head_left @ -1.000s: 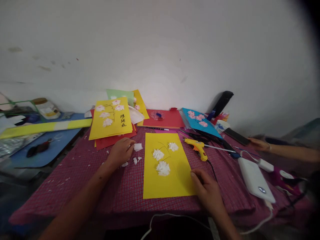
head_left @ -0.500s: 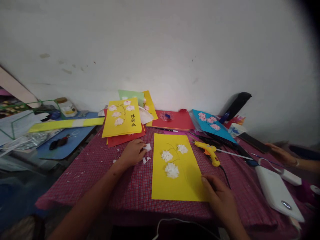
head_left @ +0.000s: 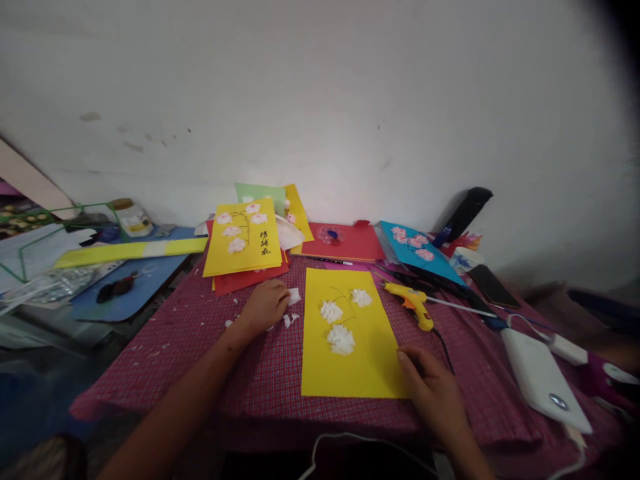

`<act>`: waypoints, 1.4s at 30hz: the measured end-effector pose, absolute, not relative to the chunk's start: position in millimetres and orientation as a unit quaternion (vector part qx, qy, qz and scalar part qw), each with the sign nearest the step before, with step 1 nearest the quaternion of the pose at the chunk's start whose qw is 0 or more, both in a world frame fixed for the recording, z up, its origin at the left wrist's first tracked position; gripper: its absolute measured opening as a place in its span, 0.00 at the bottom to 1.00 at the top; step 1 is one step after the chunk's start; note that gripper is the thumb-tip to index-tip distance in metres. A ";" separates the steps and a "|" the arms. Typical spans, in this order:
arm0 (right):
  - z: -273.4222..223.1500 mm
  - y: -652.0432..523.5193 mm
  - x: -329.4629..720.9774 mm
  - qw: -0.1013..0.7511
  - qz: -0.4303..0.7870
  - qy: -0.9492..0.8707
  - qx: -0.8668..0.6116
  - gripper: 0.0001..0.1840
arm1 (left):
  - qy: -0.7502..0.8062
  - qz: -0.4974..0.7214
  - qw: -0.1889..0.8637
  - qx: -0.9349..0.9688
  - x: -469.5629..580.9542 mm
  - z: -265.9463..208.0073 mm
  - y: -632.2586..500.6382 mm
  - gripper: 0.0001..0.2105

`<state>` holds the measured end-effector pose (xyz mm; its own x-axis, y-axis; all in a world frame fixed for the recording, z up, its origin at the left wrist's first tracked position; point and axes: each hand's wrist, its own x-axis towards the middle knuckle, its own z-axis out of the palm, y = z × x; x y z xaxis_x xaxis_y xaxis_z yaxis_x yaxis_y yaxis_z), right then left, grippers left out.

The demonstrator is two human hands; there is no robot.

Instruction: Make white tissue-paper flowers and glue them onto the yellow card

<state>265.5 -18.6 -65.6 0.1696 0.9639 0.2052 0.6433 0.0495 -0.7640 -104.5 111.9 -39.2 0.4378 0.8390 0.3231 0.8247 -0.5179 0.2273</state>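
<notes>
A yellow sheet of card [head_left: 355, 373] lies in front of me, with three white paper flowers [head_left: 342, 339] and thin drawn stems on it. My right hand [head_left: 434, 388] is closed at its lower right edge, thumb on top. Left of the card, my left hand [head_left: 265, 308] rests on the cloth, its fingers closed at a small white piece of paper [head_left: 294, 296]. Torn white scraps [head_left: 287, 321] lie just beside these fingers. A yellow glue gun [head_left: 413, 301] lies on its side to the right of the card.
Finished flower cards [head_left: 240, 257] are stacked at the back left, a blue card [head_left: 423, 257] at the back right. A black phone [head_left: 493, 285], paper cup [head_left: 467, 259] and white power bank [head_left: 545, 380] stand or lie to the right. A white cable [head_left: 350, 437] hangs at the front edge.
Another person's hand at the right has let go of the black phone, which now lies on the table, and has drawn back. My own hands have hardly moved; the view has shifted slightly.
</notes>
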 end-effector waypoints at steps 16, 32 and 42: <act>-65.5 -20.0 262.1 0.399 0.227 -0.611 -0.645 0.19 | 0.476 0.209 0.033 0.854 -104.5 -38.0 107.4 0.12; -63.6 -19.3 262.9 0.395 0.210 -0.615 -0.650 0.18 | 0.501 0.170 0.008 0.848 -97.0 -30.1 105.3 0.12; -62.7 -20.1 259.5 0.397 0.211 -0.615 -0.648 0.18 | 0.474 0.179 0.008 0.862 -102.6 -36.3 111.0 0.12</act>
<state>259.5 -20.1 -62.7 0.1543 0.9641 0.2160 0.6296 0.0725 -0.7735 -102.6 111.0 -36.3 0.4869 0.8197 0.3017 0.8143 -0.5510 0.1827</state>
